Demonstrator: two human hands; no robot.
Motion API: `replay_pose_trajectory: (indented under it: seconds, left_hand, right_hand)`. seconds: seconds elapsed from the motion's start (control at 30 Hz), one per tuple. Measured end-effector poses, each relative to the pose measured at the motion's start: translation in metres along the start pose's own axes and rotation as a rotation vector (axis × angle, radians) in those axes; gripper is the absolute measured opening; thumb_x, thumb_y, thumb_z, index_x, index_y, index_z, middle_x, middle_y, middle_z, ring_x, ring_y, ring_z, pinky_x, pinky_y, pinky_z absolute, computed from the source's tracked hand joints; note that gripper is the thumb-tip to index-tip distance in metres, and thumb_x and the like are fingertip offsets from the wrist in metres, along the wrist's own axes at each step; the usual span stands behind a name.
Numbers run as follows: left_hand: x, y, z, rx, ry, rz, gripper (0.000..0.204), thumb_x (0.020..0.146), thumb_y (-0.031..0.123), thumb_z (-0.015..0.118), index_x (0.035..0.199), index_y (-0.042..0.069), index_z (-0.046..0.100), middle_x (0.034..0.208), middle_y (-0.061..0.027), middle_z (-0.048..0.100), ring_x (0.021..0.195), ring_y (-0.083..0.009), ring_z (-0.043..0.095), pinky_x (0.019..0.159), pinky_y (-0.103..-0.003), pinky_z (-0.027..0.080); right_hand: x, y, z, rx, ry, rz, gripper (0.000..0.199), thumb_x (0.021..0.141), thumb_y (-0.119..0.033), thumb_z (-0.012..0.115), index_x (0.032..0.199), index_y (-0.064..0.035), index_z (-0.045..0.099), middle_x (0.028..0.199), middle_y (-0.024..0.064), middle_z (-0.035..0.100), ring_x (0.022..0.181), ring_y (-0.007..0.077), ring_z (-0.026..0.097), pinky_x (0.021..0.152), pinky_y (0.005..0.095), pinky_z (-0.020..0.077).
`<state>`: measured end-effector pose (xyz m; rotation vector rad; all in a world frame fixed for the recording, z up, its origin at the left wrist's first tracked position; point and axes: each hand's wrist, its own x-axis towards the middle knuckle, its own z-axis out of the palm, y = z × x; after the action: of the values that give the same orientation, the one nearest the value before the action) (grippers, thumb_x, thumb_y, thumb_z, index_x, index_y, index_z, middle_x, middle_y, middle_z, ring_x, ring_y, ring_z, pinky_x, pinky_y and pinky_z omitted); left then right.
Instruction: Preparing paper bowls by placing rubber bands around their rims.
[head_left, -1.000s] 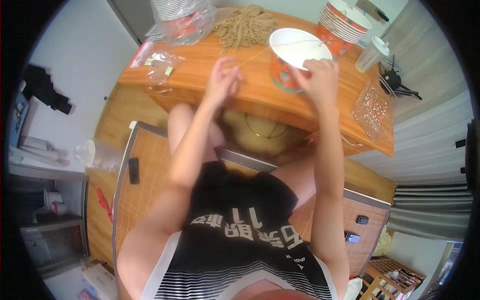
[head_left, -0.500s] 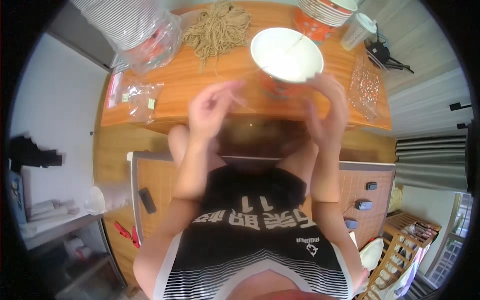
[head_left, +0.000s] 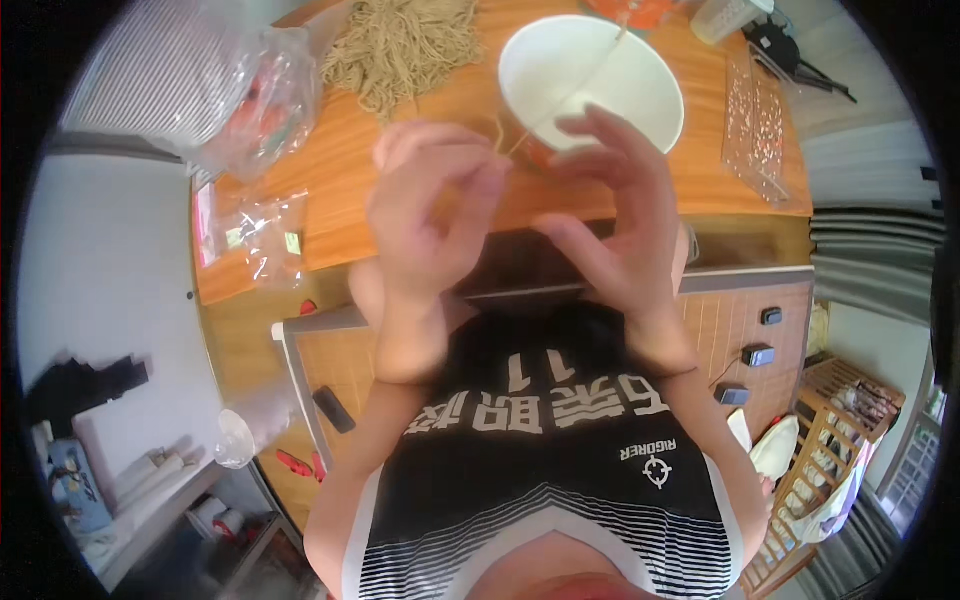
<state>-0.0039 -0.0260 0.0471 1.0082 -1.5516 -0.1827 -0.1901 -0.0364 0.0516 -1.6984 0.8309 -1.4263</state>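
"What's the L hand (head_left: 440, 210) got?"

"Thumb & fingertips tog., pinching tan twine (head_left: 582, 80). It runs over the white-lined bucket (head_left: 635, 98) to the far rim."

"R hand (head_left: 622, 210)?"

"Thumb & fingers well apart, near the bucket's front rim. Can't tell if they touch the twine, bit blurry."

"Bucket's where, tho?"

"On the wood desk (head_left: 345, 180), just past both hands. Twine heap (head_left: 405, 55) to its L, bagged stack (head_left: 175, 80) farther L, clear bead packet (head_left: 757, 130) on its R."
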Motion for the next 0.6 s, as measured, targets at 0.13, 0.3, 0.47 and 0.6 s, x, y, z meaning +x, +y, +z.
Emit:
replay_pose_trajectory:
  seconds: [0.13, 0.3, 0.47, 0.6]
  left_hand:
    - [-0.003, 0.001, 0.001, -0.025, -0.104, 0.054, 0.008, 0.075, 0.003, 0.074, 0.081, 0.006, 0.07, 0.075, -0.0059, 0.067, 0.072, -0.0234, 0.063, 0.092, -0.04, 0.044]
    - [-0.009, -0.002, -0.012, -0.078, -0.28, 0.009, 0.009, 0.07, 0.002, 0.074, 0.077, 0.007, 0.07, 0.066, -0.0033, 0.063, 0.061, -0.02, 0.056, 0.081, -0.037, 0.041]
    - [-0.003, 0.01, -0.013, 0.067, -0.38, 0.037, 0.011, 0.069, 0.007, 0.08, 0.075, 0.01, 0.071, 0.065, -0.0001, 0.064, 0.055, -0.0167, 0.051, 0.072, -0.033, 0.037]
    - [-0.006, -0.003, -0.01, 0.191, -0.359, 0.162, 0.017, 0.067, 0.02, 0.086, 0.076, 0.015, 0.073, 0.067, 0.0033, 0.067, 0.055, -0.0148, 0.051, 0.07, -0.031, 0.036]
  right_hand:
    - [0.0, 0.003, 0.007, 0.093, -0.116, 0.068, 0.067, 0.076, -0.01, 0.085, 0.137, -0.0081, 0.056, 0.12, 0.0054, 0.067, 0.092, 0.0172, 0.068, 0.082, 0.0301, 0.0552]
    - [0.003, 0.01, -0.002, -0.158, -0.234, -0.294, 0.035, 0.076, -0.006, 0.081, 0.11, -0.0086, 0.073, 0.104, 0.0064, 0.07, 0.089, 0.0207, 0.068, 0.076, 0.0308, 0.0549]
    - [-0.013, 0.005, -0.01, -0.337, -0.242, -0.159, 0.023, 0.076, -0.005, 0.08, 0.097, -0.0102, 0.075, 0.09, 0.0026, 0.071, 0.085, 0.0227, 0.067, 0.074, 0.0325, 0.0541]
    - [-0.014, 0.003, -0.013, -0.412, -0.128, -0.153, 0.021, 0.076, -0.004, 0.079, 0.096, -0.0109, 0.074, 0.091, 0.0025, 0.071, 0.082, 0.0228, 0.066, 0.072, 0.0333, 0.0536]
